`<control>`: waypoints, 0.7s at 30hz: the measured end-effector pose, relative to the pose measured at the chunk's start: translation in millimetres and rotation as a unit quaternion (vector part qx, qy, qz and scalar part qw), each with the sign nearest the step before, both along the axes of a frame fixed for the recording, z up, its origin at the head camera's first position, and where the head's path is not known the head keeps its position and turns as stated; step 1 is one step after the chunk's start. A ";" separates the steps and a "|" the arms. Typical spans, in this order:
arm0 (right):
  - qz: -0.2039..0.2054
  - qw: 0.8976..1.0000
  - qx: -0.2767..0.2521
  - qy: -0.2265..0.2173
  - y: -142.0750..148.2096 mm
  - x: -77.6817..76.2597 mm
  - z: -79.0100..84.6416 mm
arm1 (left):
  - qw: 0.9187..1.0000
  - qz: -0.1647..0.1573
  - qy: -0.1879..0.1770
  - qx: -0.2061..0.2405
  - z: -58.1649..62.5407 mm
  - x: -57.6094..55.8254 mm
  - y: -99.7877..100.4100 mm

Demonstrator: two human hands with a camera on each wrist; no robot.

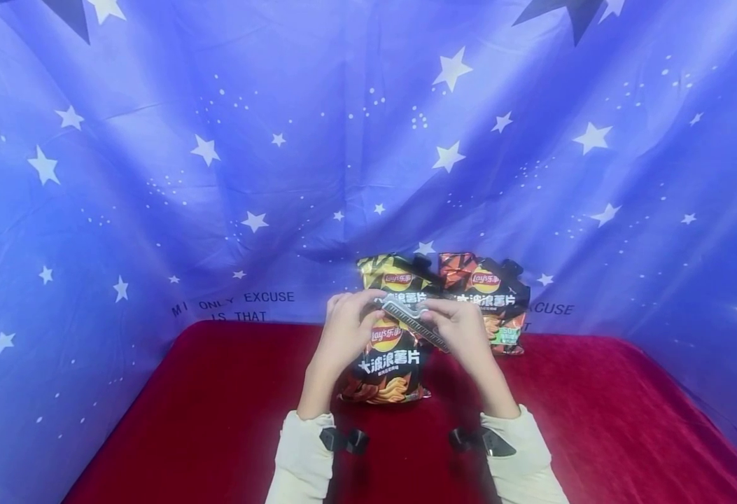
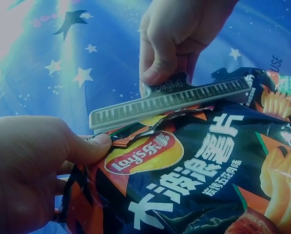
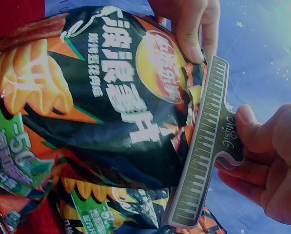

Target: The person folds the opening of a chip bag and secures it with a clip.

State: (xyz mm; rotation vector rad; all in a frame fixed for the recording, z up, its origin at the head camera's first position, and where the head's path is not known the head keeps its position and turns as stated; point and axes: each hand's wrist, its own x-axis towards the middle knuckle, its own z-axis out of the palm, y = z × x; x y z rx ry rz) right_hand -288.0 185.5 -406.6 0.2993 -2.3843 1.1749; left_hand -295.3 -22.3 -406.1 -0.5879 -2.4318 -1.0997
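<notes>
A black and orange chip bag (image 1: 388, 364) is held up over the red table, its top edge folded over. My left hand (image 1: 345, 329) pinches one top corner of that bag, thumb in front, as the left wrist view shows. A long piano-key clip (image 3: 199, 151) marked "Music" lies along the folded top edge. My right hand (image 3: 274, 156) pinches the clip's handle between thumb and fingers. Whether the clip's jaws bite on the bag cannot be made out.
Behind the hands stand a yellow-topped chip bag (image 1: 377, 266) and a red-topped chip bag (image 1: 459, 264), each with a dark clip at its top. Red cloth (image 1: 229, 406) covers the table. A blue starry curtain (image 1: 318, 175) hangs behind and at both sides.
</notes>
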 end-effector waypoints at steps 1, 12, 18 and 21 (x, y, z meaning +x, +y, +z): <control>0.002 1.000 0.003 0.001 -1.5 0.3 0.0 | 1.000 0.000 0.001 -0.003 0.0 0.1 0.0; -0.003 1.000 0.018 0.018 -7.6 3.2 0.4 | 1.000 -0.005 0.009 -0.011 0.2 1.6 -0.8; 0.002 1.000 0.021 0.017 -7.8 3.4 0.9 | 1.000 -0.011 0.004 -0.008 1.1 1.9 -0.8; 0.006 1.000 0.021 0.020 -8.2 4.0 1.1 | 1.000 -0.015 0.000 -0.003 1.2 1.9 -0.9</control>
